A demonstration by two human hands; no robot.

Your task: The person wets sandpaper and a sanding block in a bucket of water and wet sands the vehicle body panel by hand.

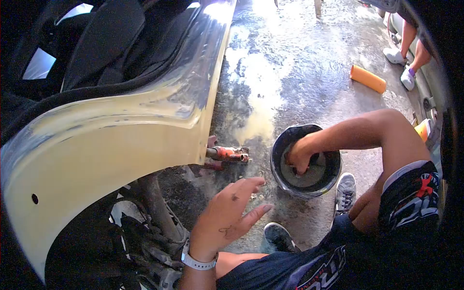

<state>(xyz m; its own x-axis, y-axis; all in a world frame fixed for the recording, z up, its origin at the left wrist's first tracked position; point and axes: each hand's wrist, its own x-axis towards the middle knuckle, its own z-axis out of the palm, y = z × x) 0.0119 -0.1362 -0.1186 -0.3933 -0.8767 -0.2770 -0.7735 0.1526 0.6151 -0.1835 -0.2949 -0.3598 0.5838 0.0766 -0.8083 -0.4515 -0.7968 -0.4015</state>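
My right hand reaches down into a black bucket of murky grey water. Its fingers point down and are curled together at the water; whatever they hold is hidden. In the air left of the bucket is my left hand, with thumb and fingers apart and nothing in it. A watch with a light band circles that wrist. Beside the left hand stands a car body panel, coated in pale yellow filler or primer and sanded through to grey in places.
A red jack sits on the wet, stained floor under the panel's edge. Dark suspension parts show in the wheel arch. An orange tube lies at the right. Another person's legs stand at the upper right.
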